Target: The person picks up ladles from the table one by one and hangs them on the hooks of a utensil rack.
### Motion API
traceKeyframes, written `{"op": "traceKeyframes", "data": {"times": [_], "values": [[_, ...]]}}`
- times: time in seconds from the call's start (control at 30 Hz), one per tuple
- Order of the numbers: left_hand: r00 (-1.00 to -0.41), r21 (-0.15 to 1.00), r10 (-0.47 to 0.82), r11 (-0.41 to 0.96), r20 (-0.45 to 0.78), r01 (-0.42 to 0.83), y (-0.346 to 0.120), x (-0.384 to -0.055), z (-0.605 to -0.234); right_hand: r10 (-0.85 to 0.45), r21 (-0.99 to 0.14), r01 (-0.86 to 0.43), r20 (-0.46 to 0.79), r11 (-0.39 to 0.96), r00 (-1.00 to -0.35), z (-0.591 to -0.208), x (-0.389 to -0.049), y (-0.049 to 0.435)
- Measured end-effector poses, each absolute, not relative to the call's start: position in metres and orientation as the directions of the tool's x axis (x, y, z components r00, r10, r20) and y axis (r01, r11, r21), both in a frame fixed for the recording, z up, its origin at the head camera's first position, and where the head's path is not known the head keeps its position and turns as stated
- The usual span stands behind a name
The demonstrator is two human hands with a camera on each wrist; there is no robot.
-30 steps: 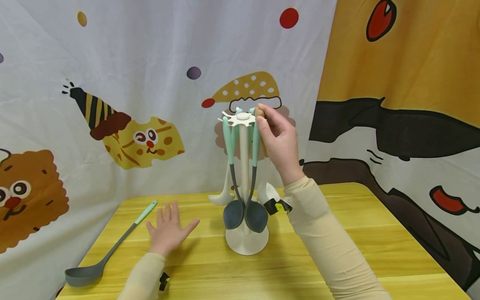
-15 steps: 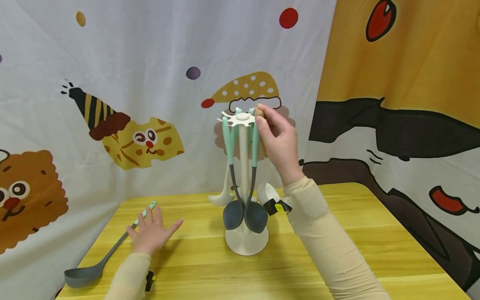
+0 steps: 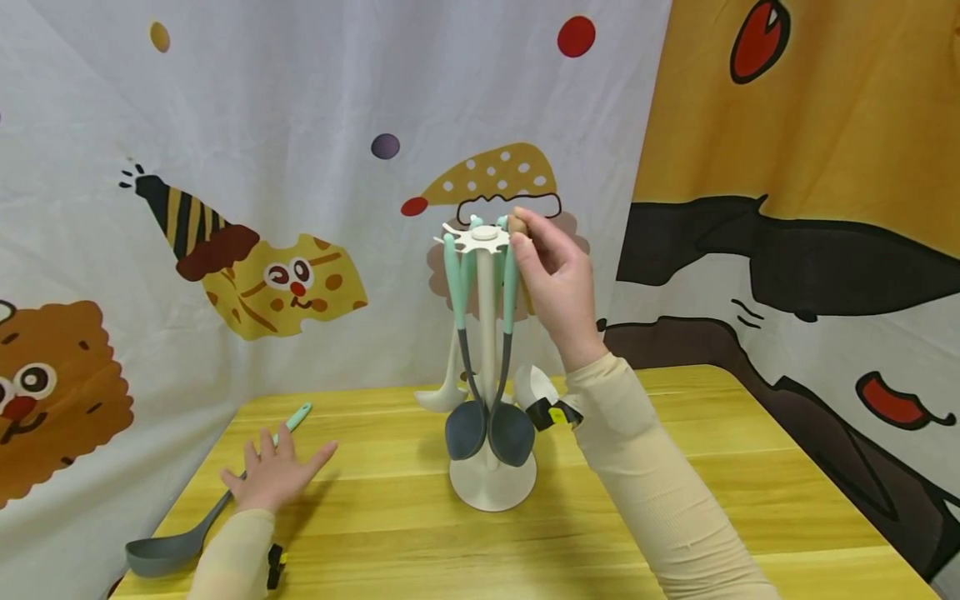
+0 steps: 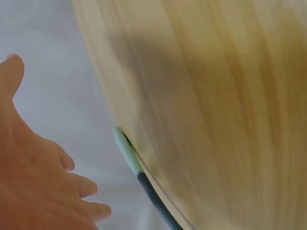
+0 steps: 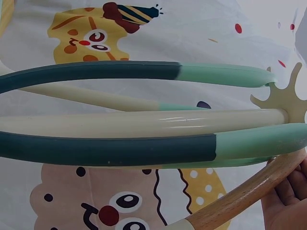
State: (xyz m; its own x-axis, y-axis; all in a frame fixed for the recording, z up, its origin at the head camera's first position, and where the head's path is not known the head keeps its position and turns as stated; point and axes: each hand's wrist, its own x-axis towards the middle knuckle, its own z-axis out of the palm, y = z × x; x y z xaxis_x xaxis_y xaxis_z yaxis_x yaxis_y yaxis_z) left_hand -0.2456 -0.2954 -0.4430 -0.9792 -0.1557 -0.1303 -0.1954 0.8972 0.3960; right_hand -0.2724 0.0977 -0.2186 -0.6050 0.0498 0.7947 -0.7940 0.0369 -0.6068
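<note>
My right hand (image 3: 561, 283) pinches the top of a wooden-handled utensil (image 5: 254, 187) at the hook ring of a cream utensil stand (image 3: 487, 492). The utensil's pale shaft leaves the right wrist view; in the head view the hand hides much of it. Two dark grey utensils with mint handles, a left one (image 3: 465, 429) and a right one (image 3: 512, 435), hang at the stand's front. My left hand (image 3: 268, 477), fingers spread, hovers by a grey ladle (image 3: 165, 553) lying on the table. A gap separates it from the ladle's mint handle (image 4: 127, 151) in the left wrist view.
Behind the front pair hang a pale ladle (image 3: 442, 397) and a white utensil head (image 3: 534, 385). The stand is mid-table, on a wood-grain table (image 3: 675, 517). A printed cloth (image 3: 315, 100) hangs close behind the table's back edge.
My left hand has moved left and slightly nearer, from beside the ladle to over its shaft, fingers still spread. My right hand has kept its pinch at the stand.
</note>
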Motion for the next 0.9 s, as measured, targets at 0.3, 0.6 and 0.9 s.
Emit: {"op": "traceKeyframes", "data": {"times": [0.3,0.6,0.9], "values": [[-0.961,0.403,-0.201,0.877,-0.190,-0.263,-0.319,-0.248,-0.450,0.050,-0.599,-0.799,0.801,0.050,-0.597,-0.219,-0.274,0.097],[-0.945,0.401,-0.255,0.859,-0.204,-0.318,-0.342,-0.247,-0.458,0.053,-0.590,-0.806,0.807,0.054,-0.588,-0.220,-0.275,0.098],[-0.928,0.340,-0.300,0.868,-0.222,-0.362,-0.354,-0.246,-0.457,0.052,-0.598,-0.800,0.801,0.044,-0.596,-0.219,-0.274,0.098]]}}
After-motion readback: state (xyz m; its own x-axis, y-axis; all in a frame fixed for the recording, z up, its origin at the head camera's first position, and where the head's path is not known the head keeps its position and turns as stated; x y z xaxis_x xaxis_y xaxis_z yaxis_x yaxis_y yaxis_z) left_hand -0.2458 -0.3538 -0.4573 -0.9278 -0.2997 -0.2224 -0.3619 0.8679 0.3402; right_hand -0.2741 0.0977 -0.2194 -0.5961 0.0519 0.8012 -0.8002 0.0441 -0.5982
